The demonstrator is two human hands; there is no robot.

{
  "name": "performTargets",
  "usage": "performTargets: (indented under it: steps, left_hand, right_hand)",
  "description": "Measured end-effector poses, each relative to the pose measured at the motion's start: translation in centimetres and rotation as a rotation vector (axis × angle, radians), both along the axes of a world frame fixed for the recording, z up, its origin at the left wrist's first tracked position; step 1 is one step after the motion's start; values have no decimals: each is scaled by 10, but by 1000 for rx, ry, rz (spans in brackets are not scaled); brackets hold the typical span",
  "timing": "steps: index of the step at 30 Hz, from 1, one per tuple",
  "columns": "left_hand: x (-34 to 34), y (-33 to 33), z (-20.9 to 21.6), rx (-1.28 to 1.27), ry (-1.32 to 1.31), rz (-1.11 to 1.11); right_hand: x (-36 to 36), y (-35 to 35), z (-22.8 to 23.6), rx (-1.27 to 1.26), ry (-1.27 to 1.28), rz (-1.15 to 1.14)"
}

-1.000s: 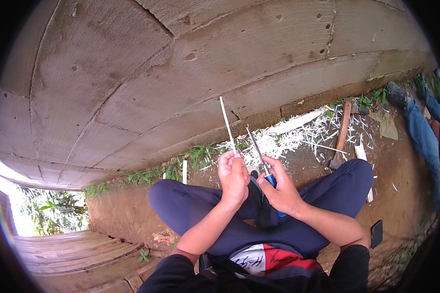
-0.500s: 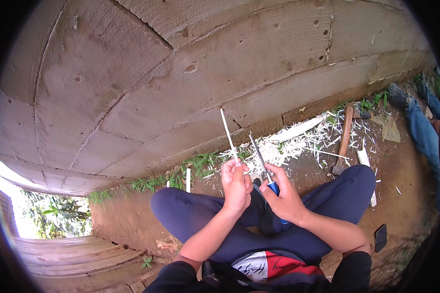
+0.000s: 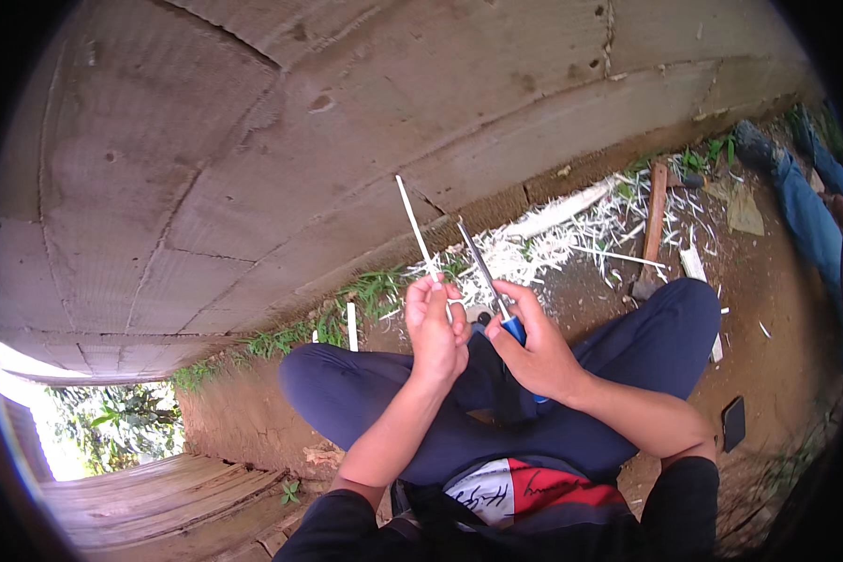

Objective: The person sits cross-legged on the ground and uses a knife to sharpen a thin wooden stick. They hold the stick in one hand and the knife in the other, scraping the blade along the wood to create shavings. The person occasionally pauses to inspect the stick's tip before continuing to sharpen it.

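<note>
My left hand (image 3: pixel 437 332) pinches a thin white stick (image 3: pixel 414 220), which points up and away from me, tilted to the left. In my right hand (image 3: pixel 539 354) is a blue-handled tool (image 3: pixel 512 328) with a long, narrow dark metal shaft or blade; its exact kind does not show. Fingers are wrapped round the handle, and the metal part leans up and left. Stick and tool are side by side, a small gap apart. Both hands are above my crossed legs (image 3: pixel 618 356).
White shavings (image 3: pixel 553 239) litter the ground beyond my legs, beside a block wall (image 3: pixel 347 140). A wooden-handled hammer or axe (image 3: pixel 657 215) lies to the right, with a pale wood piece (image 3: pixel 693 265) nearby. A phone (image 3: pixel 733 421) lies at right. Another person's jeans-clad leg (image 3: pixel 808 225) is at far right.
The whole view has shifted slightly. Both hands appear a little farther left and up, still holding the white stick and the blue-handled tool; their spacing is nearly the same.
</note>
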State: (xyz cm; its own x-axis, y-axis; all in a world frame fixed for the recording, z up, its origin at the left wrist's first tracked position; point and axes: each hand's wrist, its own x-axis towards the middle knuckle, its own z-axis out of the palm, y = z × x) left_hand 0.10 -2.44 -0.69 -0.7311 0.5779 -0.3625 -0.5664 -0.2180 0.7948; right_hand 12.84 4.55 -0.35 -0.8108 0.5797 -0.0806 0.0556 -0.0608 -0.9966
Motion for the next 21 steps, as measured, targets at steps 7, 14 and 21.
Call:
performTargets:
  steps: [7,14,21]
  left_hand:
    - [1,-4,3,-10,-41,11]
    - [-5,-5,9,15,-116,-13]
    - [-15,-10,2,4,-192,-42]
  right_hand:
    - [1,4,0,14,5,28]
    - [0,9,0,48,22,132]
    - [-1,19,3,7,-19,130]
